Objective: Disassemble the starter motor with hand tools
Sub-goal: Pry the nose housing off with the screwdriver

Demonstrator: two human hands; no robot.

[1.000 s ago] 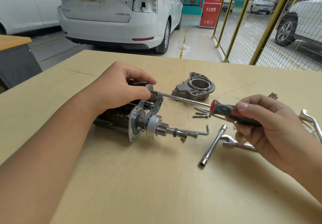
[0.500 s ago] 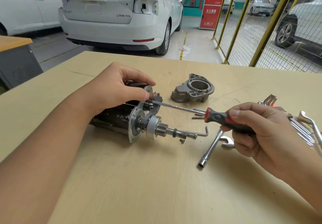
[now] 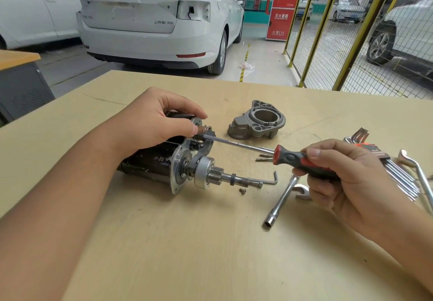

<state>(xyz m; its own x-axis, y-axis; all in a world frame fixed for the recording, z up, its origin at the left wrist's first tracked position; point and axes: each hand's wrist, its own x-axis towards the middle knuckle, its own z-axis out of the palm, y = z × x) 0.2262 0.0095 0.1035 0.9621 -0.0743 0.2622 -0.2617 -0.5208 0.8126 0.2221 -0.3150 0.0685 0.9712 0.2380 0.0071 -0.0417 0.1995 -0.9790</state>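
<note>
In the head view, I take the starter motor (image 3: 161,162) as my landmark. It lies on its side on the worktop (image 3: 187,242), with its long axis running from the dark body on the left to the pinion shaft, which points to the right and a little toward me.

My left hand (image 3: 150,122) rests on top of the motor and its fingers curl over the solenoid part on the far side to keep it steady. My right hand (image 3: 339,176) is well to the right of the motor and is clamped around the red and black handle of the screwdriver (image 3: 236,143).

The shaft of the screwdriver lies almost parallel to the motor axis and reaches leftward to the end of the solenoid, just under my left thumb. I judge the next move is a turn or a push along this line.

The removed nose housing (image 3: 257,120) stands behind and to the right of the motor, apart from it.
</note>
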